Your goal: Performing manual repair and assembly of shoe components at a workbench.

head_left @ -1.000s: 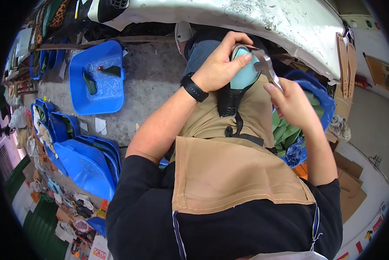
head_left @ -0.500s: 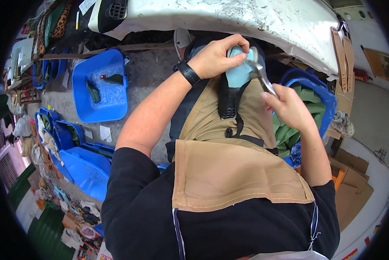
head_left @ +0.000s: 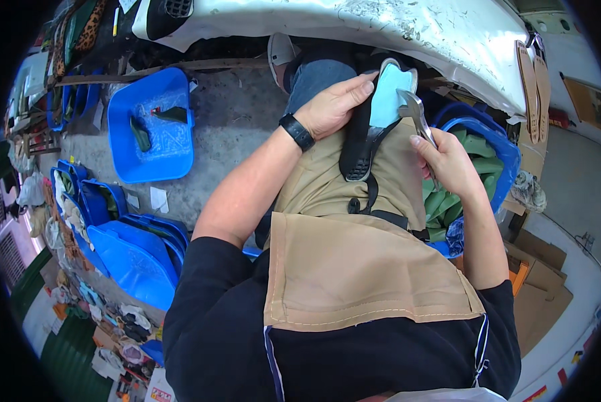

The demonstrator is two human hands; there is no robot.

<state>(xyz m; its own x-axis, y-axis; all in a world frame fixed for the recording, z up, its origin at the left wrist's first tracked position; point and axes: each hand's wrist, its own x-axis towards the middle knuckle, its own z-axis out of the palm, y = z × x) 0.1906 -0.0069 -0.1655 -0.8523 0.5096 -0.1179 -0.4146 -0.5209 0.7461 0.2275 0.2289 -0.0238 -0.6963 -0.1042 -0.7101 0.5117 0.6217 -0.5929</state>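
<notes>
A black shoe upper on a last (head_left: 364,144) rests sole-up across my thighs, its light-blue insole (head_left: 385,97) facing me. My left hand (head_left: 330,109) is closed against the left side of the shoe; its fingertips are partly hidden there. In my right hand (head_left: 453,164) is a pair of silver metal pincers (head_left: 417,115), gripped by the handles. Their curved head is at the right edge of the light-blue insole. Black straps (head_left: 372,194) lie below the shoe on my tan apron (head_left: 374,268).
A blue bin of green pieces (head_left: 478,157) stands close by my right forearm. The white-covered bench (head_left: 354,27) runs along the far side. On the floor to the left are a blue tub (head_left: 149,167) with two dark green pieces and several stacked blue bins (head_left: 129,258).
My left hand has moved down and left off the insole to the shoe's side. More of the light-blue insole shows. The pincers have shifted slightly right.
</notes>
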